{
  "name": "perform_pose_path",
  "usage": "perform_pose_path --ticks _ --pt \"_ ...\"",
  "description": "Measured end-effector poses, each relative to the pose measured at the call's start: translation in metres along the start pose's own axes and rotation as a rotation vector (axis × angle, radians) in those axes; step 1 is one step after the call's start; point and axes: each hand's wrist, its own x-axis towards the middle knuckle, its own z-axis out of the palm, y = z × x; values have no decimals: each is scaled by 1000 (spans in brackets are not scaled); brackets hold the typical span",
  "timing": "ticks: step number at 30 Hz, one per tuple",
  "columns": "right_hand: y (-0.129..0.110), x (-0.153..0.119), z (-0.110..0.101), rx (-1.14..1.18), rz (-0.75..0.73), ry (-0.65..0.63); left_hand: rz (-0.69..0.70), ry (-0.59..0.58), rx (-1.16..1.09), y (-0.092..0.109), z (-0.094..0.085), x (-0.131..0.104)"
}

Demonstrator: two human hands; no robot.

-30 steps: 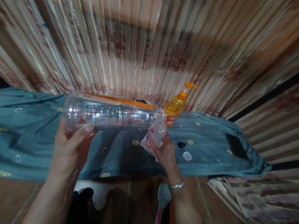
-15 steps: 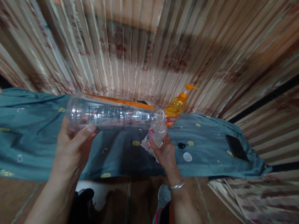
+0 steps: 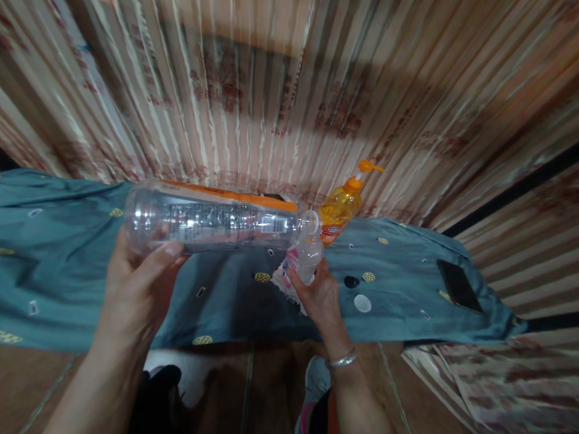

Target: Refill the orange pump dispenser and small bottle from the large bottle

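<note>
My left hand [image 3: 141, 279] is closed around the base end of a large clear plastic bottle [image 3: 208, 227] with an orange-edged label, held on its side. The bottle's mouth points right and meets the open neck of a small clear bottle [image 3: 309, 255]. My right hand [image 3: 318, 289] grips that small bottle, which has a pink and white label and stands nearly upright. Whether liquid passes between the two necks I cannot make out. A crumpled whitish cloth [image 3: 284, 283] lies beneath and beside the small bottle. Just behind it stands a yellow pump bottle [image 3: 337, 214] with an orange pump head.
A teal patterned cloth [image 3: 78, 281] covers the table. To the right of my right hand lie a black cap [image 3: 351, 282] and a white cap [image 3: 362, 304]. A dark phone [image 3: 459, 286] rests near the right end. Striped curtains [image 3: 258, 107] hang behind.
Both hands hold the two bottles almost as before, necks together. The large bottle's base end has shifted very slightly left; little else differs.
</note>
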Motion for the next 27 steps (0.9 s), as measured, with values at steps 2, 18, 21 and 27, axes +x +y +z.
perform_pose_path --ticks 2,18,21,27 --pt "1 0 1 -7 -3 9 -6 3 1 -1 0 0" --pt "-1 -1 -1 -43 -1 2 7 -34 22 -3 0 1" --pt "-1 -1 -1 -27 4 -7 4 -39 23 -3 -3 2" --pt "-4 1 -5 -12 19 -25 0 -41 -3 -2 -2 1"
